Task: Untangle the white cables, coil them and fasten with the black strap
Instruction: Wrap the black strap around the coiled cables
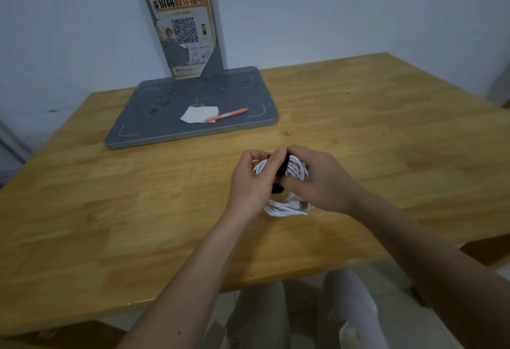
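Observation:
A coil of white cables [287,208] is held upright over the wooden table, its lower loop and a USB plug showing below my hands. A black strap [282,168] wraps across the coil's upper part, with one end hanging near my left palm. My left hand [252,180] pinches the strap and the coil from the left. From the right, my right hand [321,180] closes on the coil and the strap, fingers curled over the top loops. Much of the coil is hidden between both hands.
A grey metal base plate [154,117] with an upright post and a QR poster [183,31] stands at the back of the table [110,210]. A white paper scrap [198,114] and an orange pen [226,115] lie on the plate. My knees show below the table's front edge.

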